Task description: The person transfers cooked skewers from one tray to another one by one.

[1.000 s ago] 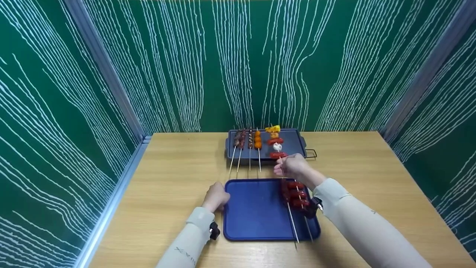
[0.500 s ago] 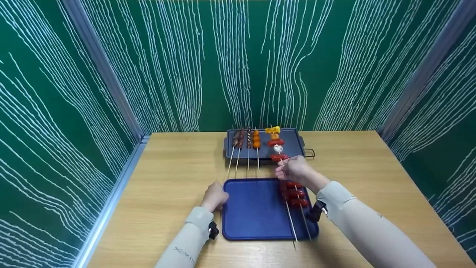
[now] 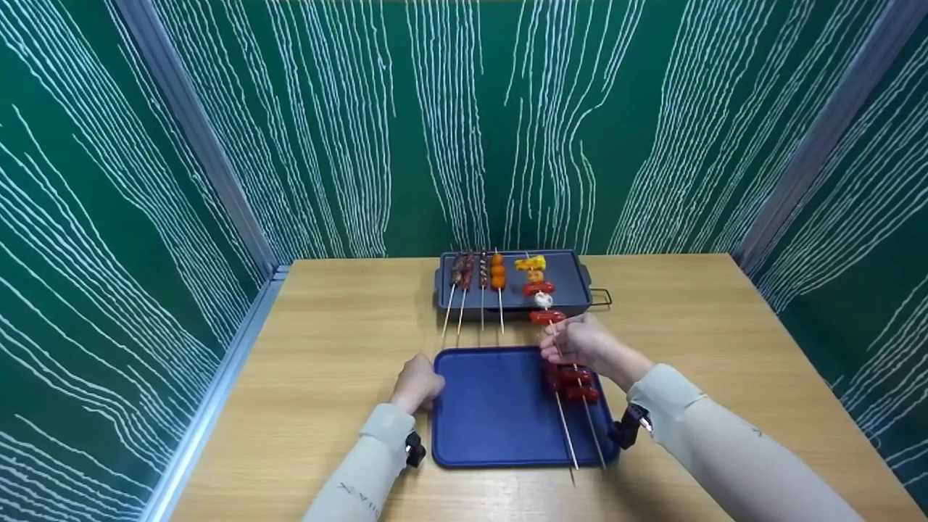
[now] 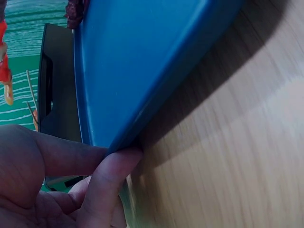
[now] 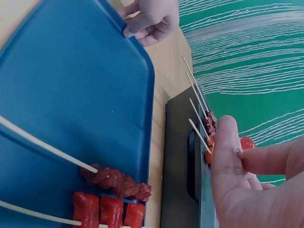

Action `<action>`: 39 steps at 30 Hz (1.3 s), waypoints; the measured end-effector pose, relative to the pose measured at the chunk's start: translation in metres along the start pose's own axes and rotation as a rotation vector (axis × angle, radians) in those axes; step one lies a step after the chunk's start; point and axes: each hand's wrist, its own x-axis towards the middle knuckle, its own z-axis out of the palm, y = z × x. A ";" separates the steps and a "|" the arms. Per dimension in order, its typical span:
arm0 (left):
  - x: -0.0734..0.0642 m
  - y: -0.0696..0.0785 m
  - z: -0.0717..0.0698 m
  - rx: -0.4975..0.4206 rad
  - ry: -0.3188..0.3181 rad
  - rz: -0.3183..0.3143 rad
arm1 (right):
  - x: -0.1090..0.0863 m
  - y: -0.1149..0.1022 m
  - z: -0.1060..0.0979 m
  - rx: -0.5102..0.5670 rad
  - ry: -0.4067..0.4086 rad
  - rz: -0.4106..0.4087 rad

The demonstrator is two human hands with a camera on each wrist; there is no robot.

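Observation:
My right hand [image 3: 591,344] pinches the stick of a mixed skewer [image 3: 538,288], threaded with yellow, orange, red and white pieces. The skewer's food end extends over the dark grill pan [image 3: 573,272]. In the right wrist view the thumb and finger of this hand meet on the stick's end. My left hand [image 3: 418,383] pinches the left rim of a blue tray [image 3: 500,413], as the left wrist view shows closely. On the tray's right side lie a dark red meat skewer [image 5: 116,183] and a red sausage skewer [image 5: 111,211], partly hidden under my right hand in the head view.
Several skewers lie on the pan's left part: dark meat ones [image 3: 464,272] and one of orange balls [image 3: 498,272], sticks overhanging the front. A wire handle [image 3: 600,297] juts from the pan's right. Green patterned walls [image 3: 435,130] surround the wooden table [image 3: 348,312].
Over the last second my right hand has drawn the mixed skewer slightly back toward me, closer to the tray. The left hand keeps its hold on the tray rim.

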 end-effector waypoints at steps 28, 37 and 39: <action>-0.001 0.004 -0.004 0.003 -0.018 -0.013 | -0.023 0.026 -0.006 -0.180 -0.023 0.034; -0.026 0.031 -0.019 -0.021 -0.027 -0.042 | -0.032 0.036 0.001 -0.185 -0.064 0.050; -0.020 0.024 -0.014 -0.006 -0.015 -0.031 | -0.035 0.037 0.003 -0.191 -0.064 0.058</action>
